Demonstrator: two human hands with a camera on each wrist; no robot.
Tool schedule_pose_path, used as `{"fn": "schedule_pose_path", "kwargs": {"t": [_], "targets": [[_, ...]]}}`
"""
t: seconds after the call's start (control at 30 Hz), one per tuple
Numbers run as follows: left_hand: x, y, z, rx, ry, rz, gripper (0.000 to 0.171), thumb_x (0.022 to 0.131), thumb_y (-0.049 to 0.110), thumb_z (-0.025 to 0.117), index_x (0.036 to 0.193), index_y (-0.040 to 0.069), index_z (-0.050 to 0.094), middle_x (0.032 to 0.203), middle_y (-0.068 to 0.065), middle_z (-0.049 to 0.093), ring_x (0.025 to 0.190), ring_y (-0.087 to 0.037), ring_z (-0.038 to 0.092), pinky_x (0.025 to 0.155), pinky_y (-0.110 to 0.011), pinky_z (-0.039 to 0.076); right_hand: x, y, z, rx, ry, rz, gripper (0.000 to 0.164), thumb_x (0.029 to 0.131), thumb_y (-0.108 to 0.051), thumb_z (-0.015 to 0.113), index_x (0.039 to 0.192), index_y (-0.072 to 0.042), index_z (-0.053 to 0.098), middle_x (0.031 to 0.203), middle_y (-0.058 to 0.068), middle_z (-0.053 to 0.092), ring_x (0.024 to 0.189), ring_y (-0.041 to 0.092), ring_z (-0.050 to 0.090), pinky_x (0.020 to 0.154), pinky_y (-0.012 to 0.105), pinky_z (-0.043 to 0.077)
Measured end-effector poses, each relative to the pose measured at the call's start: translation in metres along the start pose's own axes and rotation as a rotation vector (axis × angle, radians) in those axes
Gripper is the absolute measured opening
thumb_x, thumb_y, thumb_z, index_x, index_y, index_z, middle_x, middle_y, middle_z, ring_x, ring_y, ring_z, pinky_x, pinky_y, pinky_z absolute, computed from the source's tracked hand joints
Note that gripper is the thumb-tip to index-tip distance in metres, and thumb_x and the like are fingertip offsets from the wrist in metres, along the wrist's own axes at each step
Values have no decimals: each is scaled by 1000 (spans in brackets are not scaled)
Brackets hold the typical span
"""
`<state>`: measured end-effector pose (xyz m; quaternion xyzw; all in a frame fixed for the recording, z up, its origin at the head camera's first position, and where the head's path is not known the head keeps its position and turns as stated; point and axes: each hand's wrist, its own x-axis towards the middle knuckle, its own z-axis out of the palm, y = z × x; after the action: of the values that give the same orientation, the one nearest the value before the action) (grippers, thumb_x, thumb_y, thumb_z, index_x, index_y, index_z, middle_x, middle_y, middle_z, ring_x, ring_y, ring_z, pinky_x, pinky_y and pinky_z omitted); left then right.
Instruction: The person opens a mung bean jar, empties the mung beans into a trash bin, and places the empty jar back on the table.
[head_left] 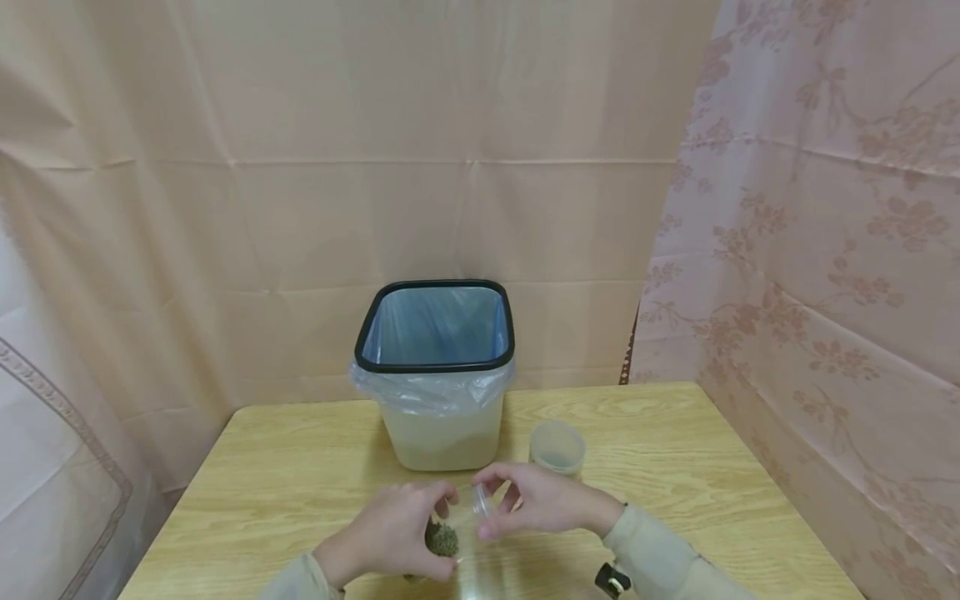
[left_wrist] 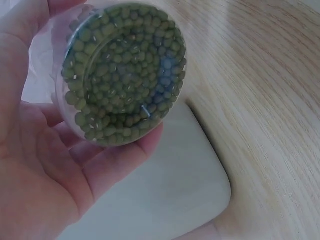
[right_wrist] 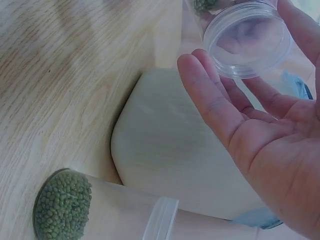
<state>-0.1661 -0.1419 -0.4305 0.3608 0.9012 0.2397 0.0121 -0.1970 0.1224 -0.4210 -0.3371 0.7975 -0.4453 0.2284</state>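
My left hand (head_left: 405, 529) grips a clear round plastic jar (left_wrist: 122, 75) of green mung beans (head_left: 442, 539), tipped onto its side. Its bottom faces the left wrist camera, with beans spread across it. At the jar's other end, my right hand (head_left: 536, 500) holds a clear ridged lid (right_wrist: 250, 42), thumb on one side and fingers curved along the other. In the head view the lid sits between the two hands. A second clear container (head_left: 557, 450) stands beyond my right hand; in the right wrist view mung beans (right_wrist: 62, 205) fill its lower part.
A pale waste bin (head_left: 442, 433) with a black rim and a clear bag liner stands behind the hands on the wood-grain table (head_left: 300, 450). Beige curtain (head_left: 315, 208) hangs at the back, and flowered pink cloth (head_left: 840, 292) hangs on the right.
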Motion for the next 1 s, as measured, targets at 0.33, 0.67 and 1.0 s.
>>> {"fn": "schedule_pose_path", "kwargs": {"t": [0.33,0.67,1.0], "targets": [[2,-4,-2,-101,-80,-23,58,69,42,84,115,11,65,96,10,68,80,0,60,67,-22,51,-2,-2,0,24,-15,-47,60,87,-21,83,138,-4,56,127,3,59,96,15,67,85,29,57],[0,-10,-3,-352,-162,-46,57,74,34,85,118,4,64,97,10,67,80,-3,64,72,-23,55,-5,-2,-2,13,-74,-173,63,89,-20,80,143,-9,50,138,5,53,115,19,60,95,34,54],[-3,-7,-4,-335,-147,-34,58,73,34,85,116,2,64,96,4,68,78,-4,64,71,-24,55,-6,0,2,58,-84,-129,78,90,-25,79,154,-17,35,147,7,45,123,18,54,96,37,52]]}}
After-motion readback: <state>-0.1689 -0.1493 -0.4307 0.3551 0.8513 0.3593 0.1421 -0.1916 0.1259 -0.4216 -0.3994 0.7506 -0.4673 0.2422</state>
